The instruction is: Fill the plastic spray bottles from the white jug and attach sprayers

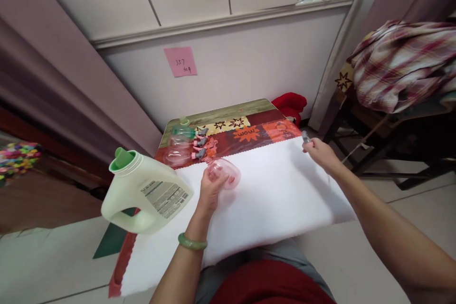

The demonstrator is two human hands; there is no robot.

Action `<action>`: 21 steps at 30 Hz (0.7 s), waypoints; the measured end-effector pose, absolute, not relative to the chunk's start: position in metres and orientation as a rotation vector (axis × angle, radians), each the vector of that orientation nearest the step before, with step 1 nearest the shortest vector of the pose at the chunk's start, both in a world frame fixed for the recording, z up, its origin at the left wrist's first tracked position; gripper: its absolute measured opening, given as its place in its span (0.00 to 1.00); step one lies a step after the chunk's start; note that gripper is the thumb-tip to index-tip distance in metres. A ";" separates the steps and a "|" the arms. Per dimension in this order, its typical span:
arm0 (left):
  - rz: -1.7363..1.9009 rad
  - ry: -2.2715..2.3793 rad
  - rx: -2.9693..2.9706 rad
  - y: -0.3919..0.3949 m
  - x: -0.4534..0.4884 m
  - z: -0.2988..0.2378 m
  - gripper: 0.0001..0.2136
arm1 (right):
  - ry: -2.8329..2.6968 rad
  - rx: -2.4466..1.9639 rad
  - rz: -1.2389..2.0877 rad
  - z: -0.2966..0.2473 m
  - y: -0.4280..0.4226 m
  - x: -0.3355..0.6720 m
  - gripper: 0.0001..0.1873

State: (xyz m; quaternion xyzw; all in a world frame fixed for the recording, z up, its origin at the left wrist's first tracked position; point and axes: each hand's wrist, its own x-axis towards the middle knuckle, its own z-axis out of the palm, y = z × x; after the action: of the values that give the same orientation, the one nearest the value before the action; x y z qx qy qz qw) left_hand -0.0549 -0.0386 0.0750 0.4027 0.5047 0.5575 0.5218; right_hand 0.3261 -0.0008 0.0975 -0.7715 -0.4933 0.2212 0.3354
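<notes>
My left hand is closed around a clear pink spray bottle body, tilted over the white cloth. Off to the right, my right hand pinches a grey and pink spray nozzle, apart from the bottle. Past my left hand several capped spray bottles lie on their sides: a green one at the back and pink ones nearer. To the left of my left hand stands a large pale green jug with a green cap and a printed label.
The small table has a patterned cover under the white cloth and stands against a wall with a pink note. At right is a chair piled with a plaid cloth. Purple curtains hang at left.
</notes>
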 end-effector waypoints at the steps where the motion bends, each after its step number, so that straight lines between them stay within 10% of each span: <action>1: 1.383 1.251 1.012 -0.032 -0.051 0.073 0.34 | -1.392 -2.140 0.446 0.089 -0.004 0.324 0.17; 21: 1.529 1.522 1.539 0.022 -0.014 0.004 0.49 | -1.806 -1.857 -0.479 0.002 -0.018 0.320 0.21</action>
State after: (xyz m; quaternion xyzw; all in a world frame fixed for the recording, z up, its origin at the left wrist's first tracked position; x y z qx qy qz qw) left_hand -0.0137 0.0221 0.0044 0.5633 0.5572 0.5595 0.2433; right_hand 0.3204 -0.0185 0.0020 -0.6825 -0.6635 -0.1762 0.2509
